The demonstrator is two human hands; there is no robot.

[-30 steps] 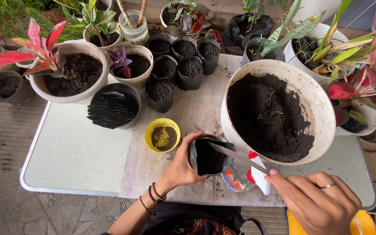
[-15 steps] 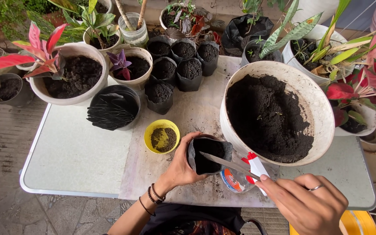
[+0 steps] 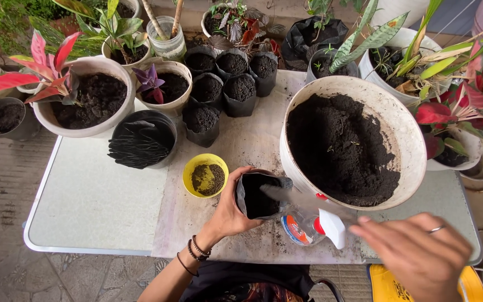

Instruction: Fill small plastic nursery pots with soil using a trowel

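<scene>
Single head-worn view, steeply down, close over the table (image 3: 96, 201).

The left hand (image 3: 231, 212) is curled in a grip with wrist bent, while the right hand (image 3: 420, 254) is closed, knuckles up.

Orange-and-blue label (image 3: 296, 228) on clear spray bottle (image 3: 308, 226), beside big soil tub (image 3: 409, 128).

pale folding table (image 3: 96, 201) on a wet tiled floor (image 3: 1, 168), daylight.
</scene>
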